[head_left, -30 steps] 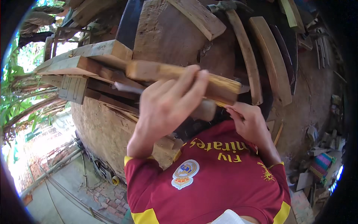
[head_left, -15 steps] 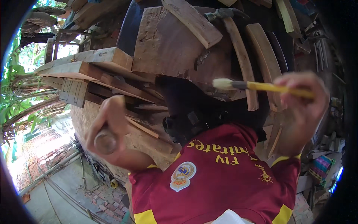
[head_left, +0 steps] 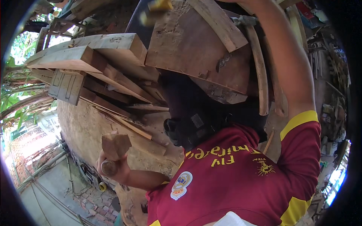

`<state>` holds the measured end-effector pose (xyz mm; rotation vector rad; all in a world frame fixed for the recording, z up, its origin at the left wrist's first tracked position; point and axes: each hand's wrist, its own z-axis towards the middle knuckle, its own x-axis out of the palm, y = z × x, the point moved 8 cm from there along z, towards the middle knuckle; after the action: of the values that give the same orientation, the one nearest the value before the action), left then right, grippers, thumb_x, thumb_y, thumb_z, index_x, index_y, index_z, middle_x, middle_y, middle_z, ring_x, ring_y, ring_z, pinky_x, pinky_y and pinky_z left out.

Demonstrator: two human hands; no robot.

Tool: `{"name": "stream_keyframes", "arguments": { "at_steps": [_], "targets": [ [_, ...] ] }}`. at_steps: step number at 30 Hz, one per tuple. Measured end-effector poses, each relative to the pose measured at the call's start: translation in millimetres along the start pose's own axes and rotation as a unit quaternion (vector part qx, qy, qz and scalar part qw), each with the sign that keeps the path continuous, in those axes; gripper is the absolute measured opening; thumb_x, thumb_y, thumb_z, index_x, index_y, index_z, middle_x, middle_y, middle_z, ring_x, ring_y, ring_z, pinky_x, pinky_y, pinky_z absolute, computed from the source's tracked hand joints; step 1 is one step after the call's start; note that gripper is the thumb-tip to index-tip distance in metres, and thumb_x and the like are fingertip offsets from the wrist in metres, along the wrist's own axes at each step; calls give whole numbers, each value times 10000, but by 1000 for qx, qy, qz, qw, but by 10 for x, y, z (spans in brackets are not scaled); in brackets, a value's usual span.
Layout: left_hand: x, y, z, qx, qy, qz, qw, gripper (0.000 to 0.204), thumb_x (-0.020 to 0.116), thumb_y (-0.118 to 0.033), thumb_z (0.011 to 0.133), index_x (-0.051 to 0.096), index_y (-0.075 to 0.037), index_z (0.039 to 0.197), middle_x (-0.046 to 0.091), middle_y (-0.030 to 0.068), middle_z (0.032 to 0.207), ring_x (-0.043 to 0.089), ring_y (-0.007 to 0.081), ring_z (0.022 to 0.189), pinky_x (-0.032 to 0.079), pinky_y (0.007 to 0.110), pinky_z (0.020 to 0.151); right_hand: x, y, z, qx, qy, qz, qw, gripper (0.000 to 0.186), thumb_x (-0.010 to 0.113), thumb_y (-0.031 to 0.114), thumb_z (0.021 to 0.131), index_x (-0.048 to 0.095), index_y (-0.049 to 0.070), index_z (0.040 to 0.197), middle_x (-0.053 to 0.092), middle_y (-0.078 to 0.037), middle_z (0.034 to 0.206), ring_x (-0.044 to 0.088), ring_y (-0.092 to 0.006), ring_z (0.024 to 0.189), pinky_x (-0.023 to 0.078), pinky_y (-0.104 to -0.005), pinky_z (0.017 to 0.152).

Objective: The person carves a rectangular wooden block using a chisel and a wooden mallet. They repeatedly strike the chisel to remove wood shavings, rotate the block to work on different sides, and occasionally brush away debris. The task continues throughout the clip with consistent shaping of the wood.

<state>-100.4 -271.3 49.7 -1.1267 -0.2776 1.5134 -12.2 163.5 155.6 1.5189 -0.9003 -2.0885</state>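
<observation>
My left hand (head_left: pixel 122 171) is closed round a wooden mallet (head_left: pixel 117 146), whose blocky head shows above the fist and whose round handle end points toward me. It is held over the pale work surface at the left. My right arm (head_left: pixel 286 52) reaches up and away to the top edge, where the hand itself is cut off. Left of it, a smeared yellow shape with a paler tip, which looks like the paintbrush (head_left: pixel 160 5), hangs over the far corner of a flat wooden board (head_left: pixel 196 49). Whether my right fingers hold it is hidden.
A curved-handled hammer (head_left: pixel 260 71) lies beside the board, with a short wooden bar (head_left: pixel 218 24) on top of it. Thick timber beams (head_left: pixel 113 45) stick out at the left. A small panelled wood piece (head_left: pixel 66 86) leans there. Several thin offcuts lie below the beams.
My right arm has swung far up and forward, so the hand has left the picture. My left hand has moved down a little and turned, bringing the mallet's head into sight.
</observation>
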Motion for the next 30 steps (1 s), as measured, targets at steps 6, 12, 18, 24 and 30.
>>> {"name": "stream_keyframes", "arguments": {
  "at_steps": [6,12,18,24,30],
  "targets": [
    [94,183,0,-46,49,28,997,600,924,-442,611,715,-4,963,705,70,831,646,191,753,479,316,717,341,117,-159,18,189,27,981,101,687,-12,802,731,-37,889,745,-126,823,708,-168,734,544,-293,599],
    [274,89,73,-5,40,-32,999,552,923,-367,598,731,-17,979,713,64,826,647,189,747,490,319,735,-13,16,-84,36,-124,-25,991,99,686,23,838,729,-40,901,739,-138,811,711,-184,712,553,-316,611],
    [310,120,69,-67,66,-24,995,553,926,-327,564,737,-27,988,722,61,832,650,192,764,484,330,779,235,41,-20,1,-32,-132,991,128,614,-24,849,713,-63,920,734,-150,787,725,-196,697,569,-315,613],
    [302,138,33,-63,56,-43,996,524,920,-314,581,738,-26,979,728,66,830,651,186,753,482,324,791,-178,185,-297,-18,-218,-127,968,148,532,-37,815,680,-44,815,708,-141,702,732,-201,651,560,-328,575],
    [367,236,22,-105,71,-64,990,542,932,-351,575,738,-24,960,723,57,836,651,190,770,490,325,779,-89,371,-888,417,139,2,898,190,497,-18,781,666,-36,698,682,-140,616,712,-165,583,565,-309,569]
  ]
}}
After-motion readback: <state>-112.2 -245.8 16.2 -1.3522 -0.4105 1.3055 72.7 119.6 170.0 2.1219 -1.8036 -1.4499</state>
